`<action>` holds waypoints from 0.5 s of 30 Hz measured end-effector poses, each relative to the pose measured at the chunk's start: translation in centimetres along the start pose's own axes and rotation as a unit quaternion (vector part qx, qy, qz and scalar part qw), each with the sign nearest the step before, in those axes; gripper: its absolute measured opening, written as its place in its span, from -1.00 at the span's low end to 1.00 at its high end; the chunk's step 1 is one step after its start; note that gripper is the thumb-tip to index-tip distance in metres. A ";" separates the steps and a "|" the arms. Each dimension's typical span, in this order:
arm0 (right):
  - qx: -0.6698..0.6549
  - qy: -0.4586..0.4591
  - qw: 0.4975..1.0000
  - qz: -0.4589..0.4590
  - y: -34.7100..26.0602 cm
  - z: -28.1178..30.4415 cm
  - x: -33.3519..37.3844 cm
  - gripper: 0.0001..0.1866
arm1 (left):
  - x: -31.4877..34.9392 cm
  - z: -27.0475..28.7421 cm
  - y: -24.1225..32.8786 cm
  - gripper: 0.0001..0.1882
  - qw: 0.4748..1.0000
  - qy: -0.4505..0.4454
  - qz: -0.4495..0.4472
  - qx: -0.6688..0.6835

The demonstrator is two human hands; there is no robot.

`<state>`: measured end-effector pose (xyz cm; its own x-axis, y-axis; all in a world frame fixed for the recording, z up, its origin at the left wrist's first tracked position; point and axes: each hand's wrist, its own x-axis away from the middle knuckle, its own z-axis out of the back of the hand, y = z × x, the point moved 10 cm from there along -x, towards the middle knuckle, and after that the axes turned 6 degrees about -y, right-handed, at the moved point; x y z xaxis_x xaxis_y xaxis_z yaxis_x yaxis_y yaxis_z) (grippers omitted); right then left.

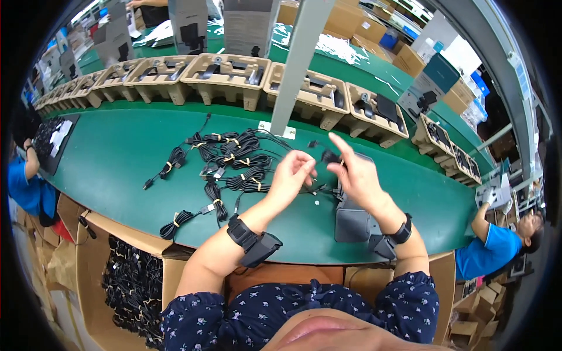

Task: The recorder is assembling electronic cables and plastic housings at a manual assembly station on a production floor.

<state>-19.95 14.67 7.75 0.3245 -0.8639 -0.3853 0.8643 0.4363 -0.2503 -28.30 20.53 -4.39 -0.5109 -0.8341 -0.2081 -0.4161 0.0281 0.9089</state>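
Observation:
My left hand (pixel 295 175) is closed in a pinch over the table, but whatever sits between its fingertips is too small to make out. Just to its right, my right hand (pixel 358 178) has thumb and forefinger curved around a small dark piece (pixel 330 157), perhaps a cable end; it is blurred. Several black cables (pixel 237 158), coiled and bound with pale bands, lie left of my hands. Beneath my right hand and wrist are dark grey flat-faced devices (pixel 352 225), partly hidden by the arm. A small white bit (pixel 317 203) rests on the table between my forearms.
Tan moulded trays (pixel 225 76) with black parts line the green table's (pixel 117 152) far side. A grey post (pixel 298 64) rises ahead. A carton (pixel 88 269) of black cables stands at lower left. People in blue work at far left and right (pixel 492 245).

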 end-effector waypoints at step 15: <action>0.250 0.092 0.941 -0.210 20.3 5.7 -8.4 -0.60 | 2.1 -4.8 -1.4 -0.67 0.822 -0.129 -0.100 -0.546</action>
<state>-2.96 29.36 11.00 -0.1181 -0.8552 -0.5047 0.9891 -0.1466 0.0170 -25.16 16.12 -4.31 -0.7156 -0.6134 -0.3342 0.3393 -0.7234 0.6013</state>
